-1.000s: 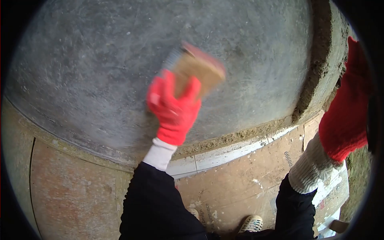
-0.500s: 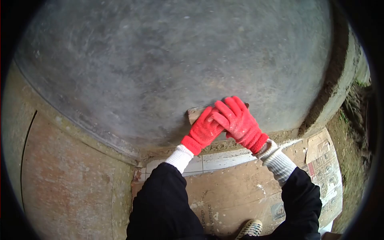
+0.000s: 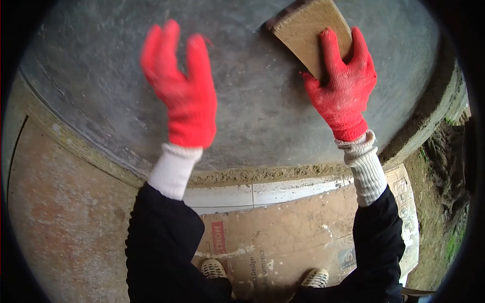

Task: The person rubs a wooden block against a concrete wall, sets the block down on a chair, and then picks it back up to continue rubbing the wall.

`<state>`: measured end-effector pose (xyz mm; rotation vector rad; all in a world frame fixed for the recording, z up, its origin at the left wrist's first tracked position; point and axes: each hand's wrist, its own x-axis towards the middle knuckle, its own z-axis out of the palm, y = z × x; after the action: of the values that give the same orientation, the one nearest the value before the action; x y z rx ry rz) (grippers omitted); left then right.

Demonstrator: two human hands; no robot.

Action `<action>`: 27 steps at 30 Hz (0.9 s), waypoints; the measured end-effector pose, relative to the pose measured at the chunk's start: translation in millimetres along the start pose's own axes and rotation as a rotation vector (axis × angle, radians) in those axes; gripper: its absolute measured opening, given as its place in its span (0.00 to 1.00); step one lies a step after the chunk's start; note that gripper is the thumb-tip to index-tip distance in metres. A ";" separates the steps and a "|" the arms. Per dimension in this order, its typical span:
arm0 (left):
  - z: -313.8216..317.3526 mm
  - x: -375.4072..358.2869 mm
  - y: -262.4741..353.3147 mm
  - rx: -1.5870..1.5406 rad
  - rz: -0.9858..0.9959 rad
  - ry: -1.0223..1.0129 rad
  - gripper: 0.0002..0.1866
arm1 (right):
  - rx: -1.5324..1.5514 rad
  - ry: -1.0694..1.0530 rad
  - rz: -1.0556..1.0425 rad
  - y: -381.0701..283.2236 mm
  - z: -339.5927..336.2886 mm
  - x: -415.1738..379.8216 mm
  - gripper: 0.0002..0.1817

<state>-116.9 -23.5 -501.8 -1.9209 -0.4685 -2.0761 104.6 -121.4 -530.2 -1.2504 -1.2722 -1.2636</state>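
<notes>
Over the dark grey surface (image 3: 252,116), my right hand (image 3: 346,83), in a red glove, grips a flat, light-brown block (image 3: 305,33) with a worn edge. Its fingers lie over the block's right side, and the thumb is at the lower edge. My left hand (image 3: 183,91), also gloved in red, is raised to the left with its fingers apart and blurred by motion. It touches nothing that I can make out.
A rough ledge (image 3: 273,173) borders the surface, with white tiles (image 3: 227,196) below it. Stained cardboard (image 3: 298,227) lies under two light shoes. A brown panel (image 3: 65,202) is on the left, and muddy ground (image 3: 429,197) on the right.
My hands were together on the block near the front ledge. The left has let go and moved up and left; the right has moved up and right with the block.
</notes>
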 end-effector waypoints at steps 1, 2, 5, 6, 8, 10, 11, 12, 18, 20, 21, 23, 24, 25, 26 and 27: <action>2.6 15.9 -0.4 -0.001 -0.011 0.000 0.22 | 0.014 -0.109 -0.053 -3.4 -0.5 -12.8 0.38; 4.0 31.4 0.9 -0.053 -0.168 0.057 0.23 | 0.028 -0.211 -0.110 -6.9 -2.1 -37.3 0.40; 6.0 39.1 -0.7 -0.163 -0.384 0.230 0.24 | -0.098 -0.490 -0.679 -15.9 19.5 -193.7 0.38; 9.6 32.7 0.2 -0.221 -0.469 0.334 0.24 | -0.031 -0.497 -0.966 -14.0 38.5 -258.6 0.35; 8.5 10.0 10.3 -0.336 -0.544 0.353 0.24 | 0.386 -0.745 -0.294 -30.5 31.8 -292.0 0.35; 4.9 5.3 3.5 -0.449 -0.649 0.373 0.25 | 0.234 -0.608 -0.299 -27.5 30.6 -218.6 0.34; -1.5 3.4 -2.0 -0.494 -0.615 0.371 0.25 | 0.107 -0.512 -0.286 -28.5 16.2 -172.3 0.33; -7.5 -1.2 -4.1 -0.533 -0.594 0.367 0.26 | 0.047 -0.387 -0.193 -25.2 14.4 -126.0 0.30; -35.5 14.8 -17.7 -0.689 -0.921 0.513 0.27 | -0.121 0.003 -0.103 -35.8 7.5 -6.5 0.27; -39.9 18.7 -24.7 -0.697 -0.924 0.531 0.27 | 0.289 -0.404 0.419 -32.6 20.5 -98.8 0.23; -42.8 19.2 -24.9 -0.722 -0.941 0.522 0.27 | 0.281 -0.531 0.010 -36.7 14.5 -133.0 0.28; -48.9 22.6 -22.5 -0.753 -0.946 0.528 0.28 | 0.185 -0.669 -0.429 -41.2 18.6 -208.5 0.32; -52.3 25.9 -20.6 -0.759 -0.947 0.538 0.27 | 0.184 -0.684 -0.334 -51.4 8.8 -210.8 0.30; -55.4 29.3 -20.6 -0.765 -0.951 0.540 0.27 | 0.133 -0.667 -0.276 -46.0 9.3 -204.5 0.28; -57.6 32.7 -23.1 -0.766 -0.957 0.534 0.27 | 0.082 -0.663 -0.216 -44.4 3.5 -176.0 0.27; -59.1 34.4 -25.2 -0.777 -0.943 0.556 0.27 | 0.022 -0.613 -0.216 -36.3 3.6 -141.3 0.28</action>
<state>-183.7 -24.4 -472.7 -1.3615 -0.5351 -3.6933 77.2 -123.7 -673.5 -1.5839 -1.8903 -1.0357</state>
